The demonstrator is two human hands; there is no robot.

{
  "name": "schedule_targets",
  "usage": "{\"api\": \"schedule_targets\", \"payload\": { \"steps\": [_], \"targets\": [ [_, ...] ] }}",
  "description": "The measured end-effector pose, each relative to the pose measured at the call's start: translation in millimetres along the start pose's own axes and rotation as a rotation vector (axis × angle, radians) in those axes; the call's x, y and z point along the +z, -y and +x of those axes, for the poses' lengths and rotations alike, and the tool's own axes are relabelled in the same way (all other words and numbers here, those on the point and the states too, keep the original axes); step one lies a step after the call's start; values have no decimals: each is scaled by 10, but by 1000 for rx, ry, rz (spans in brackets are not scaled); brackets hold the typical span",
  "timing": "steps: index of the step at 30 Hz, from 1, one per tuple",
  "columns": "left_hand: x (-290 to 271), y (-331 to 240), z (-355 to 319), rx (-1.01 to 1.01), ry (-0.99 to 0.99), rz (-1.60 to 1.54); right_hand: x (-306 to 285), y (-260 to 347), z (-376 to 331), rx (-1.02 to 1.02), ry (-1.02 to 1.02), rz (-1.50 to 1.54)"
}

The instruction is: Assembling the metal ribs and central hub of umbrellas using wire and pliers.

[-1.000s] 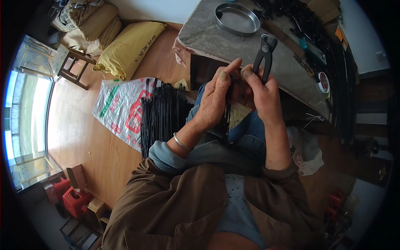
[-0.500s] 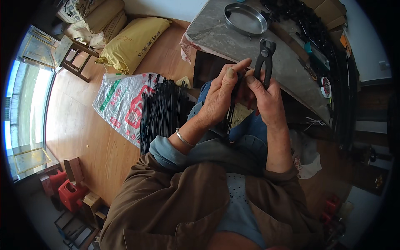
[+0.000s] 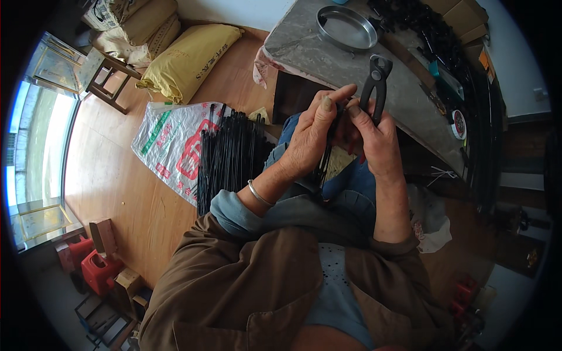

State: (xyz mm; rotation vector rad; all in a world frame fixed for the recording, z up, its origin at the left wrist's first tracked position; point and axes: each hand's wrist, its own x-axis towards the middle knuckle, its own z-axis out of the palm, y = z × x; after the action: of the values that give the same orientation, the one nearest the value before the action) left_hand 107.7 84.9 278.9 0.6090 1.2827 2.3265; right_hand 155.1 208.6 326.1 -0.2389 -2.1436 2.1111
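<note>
My right hand [image 3: 379, 139] is closed around dark end-cutting pincers [image 3: 375, 88], with their jaws pointing up and away from me. The thumb and fingertips of that hand meet close beside my left hand [image 3: 309, 131]. My left hand is wrapped around several thin black rods [image 3: 324, 164], which run down toward my lap. Its index finger and thumb stretch out above the grip. What lies between the two hands' fingertips is hidden. To the left, a large bundle of similar black rods [image 3: 234, 155] lies on a white printed sack [image 3: 170, 140] on the floor.
A grey-topped table [image 3: 293, 44] stands ahead on the right, carrying a round metal tray [image 3: 346, 29], a heap of black parts [image 3: 418, 26] and a small round tin [image 3: 458, 124]. A yellow sack [image 3: 190, 61] and a wooden stool [image 3: 105, 76] stand at the far left.
The pincers and my right hand have shifted very slightly to the right. Both hands keep nearly the same pose and grip.
</note>
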Motion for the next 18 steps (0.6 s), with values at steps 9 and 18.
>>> {"api": "schedule_targets", "payload": {
  "steps": [9,18],
  "targets": [
    [-21,33,10,21,17,31,6,19,-11,6,-5,9],
    [20,-4,-11,0,4,29,65,-10,-36,-76,-48,-45]
  ]
}}
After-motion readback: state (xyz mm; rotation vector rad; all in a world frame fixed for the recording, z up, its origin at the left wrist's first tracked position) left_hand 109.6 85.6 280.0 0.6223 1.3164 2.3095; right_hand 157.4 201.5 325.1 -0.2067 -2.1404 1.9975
